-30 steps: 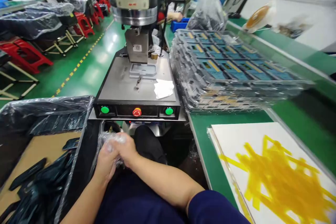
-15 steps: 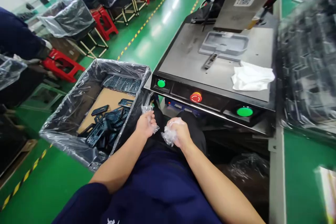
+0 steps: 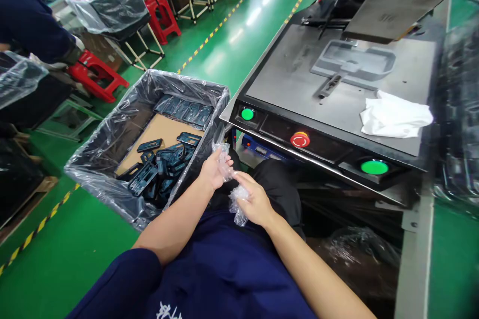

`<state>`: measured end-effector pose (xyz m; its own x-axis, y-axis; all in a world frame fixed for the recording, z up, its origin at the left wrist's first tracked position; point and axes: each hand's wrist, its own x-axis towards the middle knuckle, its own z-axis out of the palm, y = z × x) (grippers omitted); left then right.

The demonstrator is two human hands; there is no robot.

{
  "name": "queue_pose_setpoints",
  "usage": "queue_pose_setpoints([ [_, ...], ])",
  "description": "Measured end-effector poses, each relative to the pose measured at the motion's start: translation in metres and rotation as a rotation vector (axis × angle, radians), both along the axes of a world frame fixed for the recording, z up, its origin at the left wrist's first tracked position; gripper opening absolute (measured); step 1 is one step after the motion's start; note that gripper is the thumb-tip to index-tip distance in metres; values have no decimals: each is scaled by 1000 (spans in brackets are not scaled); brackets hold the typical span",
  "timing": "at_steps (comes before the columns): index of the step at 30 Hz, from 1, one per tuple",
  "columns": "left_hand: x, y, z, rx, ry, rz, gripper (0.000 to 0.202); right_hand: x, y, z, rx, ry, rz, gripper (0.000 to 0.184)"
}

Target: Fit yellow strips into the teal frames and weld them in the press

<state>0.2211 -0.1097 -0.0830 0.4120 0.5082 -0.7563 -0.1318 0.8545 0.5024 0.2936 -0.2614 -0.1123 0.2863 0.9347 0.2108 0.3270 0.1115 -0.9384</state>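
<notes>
My left hand (image 3: 214, 169) is closed around a bunched length of clear plastic film (image 3: 223, 160) beside the bin's right edge. My right hand (image 3: 255, 200) is curled on a crumpled wad of clear plastic film (image 3: 238, 204) just above my lap, its index finger reaching to the film at my left hand. Whether the two bunches are one piece I cannot tell. Left of my hands stands a bin (image 3: 112, 204) lined with clear plastic. Inside it lie a heap of dark plastic parts (image 3: 164, 164), a sheet of brown cardboard (image 3: 149, 129) and a row of film-wrapped dark parts (image 3: 185, 109).
To the right is a machine with a metal plate (image 3: 284, 70), green buttons (image 3: 374, 167), a red emergency stop (image 3: 300, 139) and a white cloth (image 3: 396, 114). Its head (image 3: 396, 5) overhangs a grey fixture (image 3: 354, 62). Stacked clear trays (image 3: 458, 124) stand far right. Co-workers sit at left.
My hands have come closer together, and my right index finger has stretched toward the film in my left hand. The camera view has shifted, so the machine appears further right.
</notes>
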Motion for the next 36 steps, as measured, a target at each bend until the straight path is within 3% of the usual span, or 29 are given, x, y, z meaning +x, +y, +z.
queue_pose_setpoints([
  [2, -3, -8, -5, 211, 118, -22, 40, 3, 0, -1, -5, 50, -92, 65],
  [7, -20, -34, -11, 993, 460, -87, 85, 7, -3, -2, -71, 109, -210, 63],
  [11, -33, -43, -8, 1244, 524, -268, 100, 4, -2, -3, -57, 113, -194, 65],
  [13, -36, -41, -7, 1296, 535, -353, 82, 2, -2, -3, -59, 94, -189, 65],
  [16, -40, -34, -10, 1318, 515, -455, 23, 2, -2, -3, -79, 24, -185, 65],
  [17, -41, -32, -11, 1313, 514, -448, 17, 2, -2, -4, -86, -10, -180, 66],
  [21, -42, -25, -16, 1249, 530, -310, 20, -1, -3, -8, -164, -141, -168, 66],
  [24, -41, -23, -18, 1228, 499, -278, 17, -4, -6, -5, -209, -169, -202, 62],
  [28, -40, -25, -22, 1260, 469, -297, 14, -5, -10, 13, -42, -143, -308, 50],
  [32, -40, -31, -26, 1279, 434, -354, 15, -2, -8, 25, 53, -79, -105, 59],
  [34, -40, -35, -27, 1269, 406, -364, 15, -1, -6, 21, 1, -49, -25, 67],
  [36, -41, -37, -28, 1241, 374, -364, 16, -1, -3, 10, -85, -25, -30, 68],
])
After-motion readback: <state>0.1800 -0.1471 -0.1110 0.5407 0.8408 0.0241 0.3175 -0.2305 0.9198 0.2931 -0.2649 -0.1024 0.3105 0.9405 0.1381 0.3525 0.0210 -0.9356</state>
